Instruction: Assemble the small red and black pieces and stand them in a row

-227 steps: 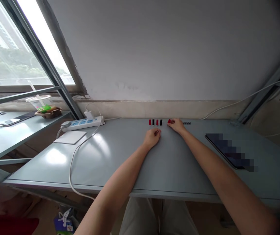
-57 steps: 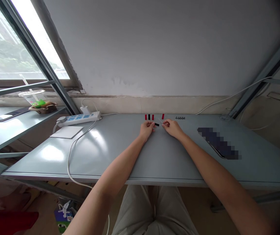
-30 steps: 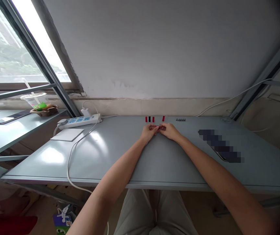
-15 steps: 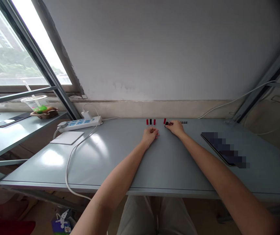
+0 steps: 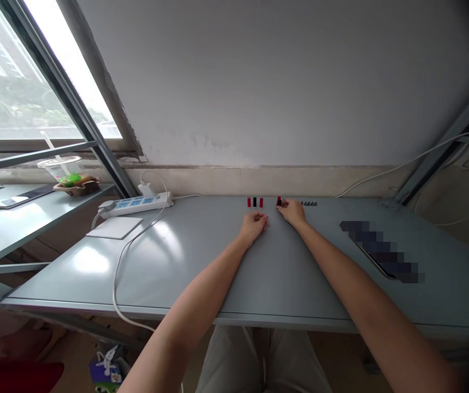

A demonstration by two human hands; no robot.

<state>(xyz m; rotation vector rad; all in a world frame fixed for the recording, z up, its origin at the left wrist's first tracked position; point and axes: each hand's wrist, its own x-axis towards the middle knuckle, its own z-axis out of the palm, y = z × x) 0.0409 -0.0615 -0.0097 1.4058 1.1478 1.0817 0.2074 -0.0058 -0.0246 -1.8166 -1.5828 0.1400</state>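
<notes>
Slid rightward, the right hand [image 5: 293, 212] now pinches a small red peg [image 5: 279, 201], its long axis upright.

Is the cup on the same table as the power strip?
No, the cup stands on a separate shelf left of the table with the power strip.

Daylight from the window [image 5: 17, 71] glares on the desk [image 5: 90, 263]; edges warp and darken, detail seemingly soft.

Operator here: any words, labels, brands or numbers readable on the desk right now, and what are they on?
Nothing can be read. Any markings on the white power strip and the plastic cup are too small to read; the small red and black pieces show no legible marks.
</notes>
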